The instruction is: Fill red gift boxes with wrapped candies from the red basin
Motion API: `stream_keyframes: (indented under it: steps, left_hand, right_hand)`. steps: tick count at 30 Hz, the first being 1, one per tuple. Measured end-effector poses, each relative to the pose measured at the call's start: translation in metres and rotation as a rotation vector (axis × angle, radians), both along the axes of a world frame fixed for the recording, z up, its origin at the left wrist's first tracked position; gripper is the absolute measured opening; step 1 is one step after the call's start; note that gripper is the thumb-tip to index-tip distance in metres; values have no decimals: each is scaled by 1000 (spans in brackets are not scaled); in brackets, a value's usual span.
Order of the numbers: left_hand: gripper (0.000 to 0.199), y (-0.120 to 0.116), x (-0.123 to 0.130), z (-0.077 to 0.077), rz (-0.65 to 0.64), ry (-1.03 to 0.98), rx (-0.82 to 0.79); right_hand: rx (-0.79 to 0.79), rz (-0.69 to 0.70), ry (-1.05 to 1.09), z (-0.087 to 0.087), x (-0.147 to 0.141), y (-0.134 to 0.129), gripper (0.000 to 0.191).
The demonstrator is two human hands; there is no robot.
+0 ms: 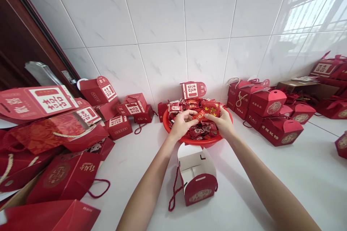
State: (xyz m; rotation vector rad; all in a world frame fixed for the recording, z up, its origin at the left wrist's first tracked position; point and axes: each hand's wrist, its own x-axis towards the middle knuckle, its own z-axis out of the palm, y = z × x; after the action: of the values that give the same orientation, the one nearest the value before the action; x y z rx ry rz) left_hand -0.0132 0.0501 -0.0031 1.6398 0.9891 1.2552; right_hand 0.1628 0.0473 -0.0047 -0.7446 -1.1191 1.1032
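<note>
Brightly red, gold-lettered, glossy packet (211,107)

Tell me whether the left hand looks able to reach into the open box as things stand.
Probably yes: the open box stands just this side of the left hand, its top unobstructed. That hand appears to pinch a red packet over the basin, so may need freeing first.

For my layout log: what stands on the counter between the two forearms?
In the head view: an open red box, white inside, in front of the basin.
</note>
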Motion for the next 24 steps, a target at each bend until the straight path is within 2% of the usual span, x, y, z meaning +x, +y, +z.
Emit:
stream_keyframes:
  steps: [6,11,17,24]
  left_hand:
    - [37,-7,6,0,190,267,279]
    - [28,-10,8,-1,271,367,440]
    - [28,-8,5,-3,257,335,476]
    - [28,-7,2,-1,188,236,342]
  right_hand:
    - [-31,-14,-24,2,0,-2,45]
    - [-59,12,-55,3,0,-4,46]
    - [-34,34,-44,0,1,-2,45]
    - [-28,74,-43,2,2,-2,49]
